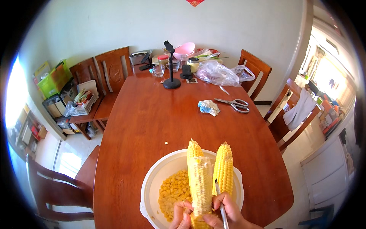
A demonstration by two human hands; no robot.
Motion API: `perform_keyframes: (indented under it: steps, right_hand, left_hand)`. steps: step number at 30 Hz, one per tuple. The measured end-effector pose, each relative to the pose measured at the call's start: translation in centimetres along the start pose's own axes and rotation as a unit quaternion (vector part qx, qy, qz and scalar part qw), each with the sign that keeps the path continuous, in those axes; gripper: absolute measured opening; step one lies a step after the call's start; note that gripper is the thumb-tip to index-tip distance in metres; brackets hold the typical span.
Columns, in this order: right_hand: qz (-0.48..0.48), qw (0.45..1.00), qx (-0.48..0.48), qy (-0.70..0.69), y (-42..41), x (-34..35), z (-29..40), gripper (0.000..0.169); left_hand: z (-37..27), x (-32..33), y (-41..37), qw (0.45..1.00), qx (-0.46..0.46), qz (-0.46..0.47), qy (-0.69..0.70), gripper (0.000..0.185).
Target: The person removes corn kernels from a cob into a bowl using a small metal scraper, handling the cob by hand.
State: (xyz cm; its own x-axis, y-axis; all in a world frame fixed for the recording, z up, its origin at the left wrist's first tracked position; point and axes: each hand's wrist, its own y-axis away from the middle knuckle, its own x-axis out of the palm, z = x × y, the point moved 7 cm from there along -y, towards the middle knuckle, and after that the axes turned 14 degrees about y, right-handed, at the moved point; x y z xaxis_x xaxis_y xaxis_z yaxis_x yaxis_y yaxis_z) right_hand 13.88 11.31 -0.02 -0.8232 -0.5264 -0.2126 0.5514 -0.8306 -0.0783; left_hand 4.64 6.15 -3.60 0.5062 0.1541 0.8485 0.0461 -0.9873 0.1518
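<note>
Before me on the wooden table stands a white plastic basin point(152, 171) with loose yellow corn kernels point(173, 191) inside. Two ears of corn lean in it; one ear point(223, 166) is at the right, the other point(194, 148) behind the cob in my hands. My left hand point(181, 214) grips the lower left side of a partly stripped corn cob point(202, 183), which points away from me. At its lower right, my right hand point(226, 210) touches the cob and holds a slim metal tool point(220, 197) with a dark tip.
Beyond the basin on the table point(148, 120) lie a crocheted cloth point(209, 107), metal scissors point(234, 104) and a single kernel point(166, 142). A black phone stand point(171, 83), glass cups, jars, a pink basin point(184, 51) and plastic bags point(218, 73) stand at the far end. Wooden chairs flank the table.
</note>
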Motion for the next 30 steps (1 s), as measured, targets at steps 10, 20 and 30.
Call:
perform_keyframes:
  steps: [10,20,30]
  right_hand:
    - [0.014,0.995,0.040,-0.093,-0.2,0.0,-2.1,0.024]
    - [0.085,0.991,-0.020,-0.097,0.0,0.7,0.8,0.028]
    - [0.047,0.978,0.107,-0.172,0.3,-0.2,-0.3,0.023]
  left_hand:
    - [-0.6,1.8,0.4,1.000,0.005,0.026,-0.006,0.025]
    - [-0.1,0.4,0.1,0.999,0.006,-0.033,-0.022,0.022]
    - [-0.9,1.9,0.8,0.996,0.002,0.075,-0.045,0.045]
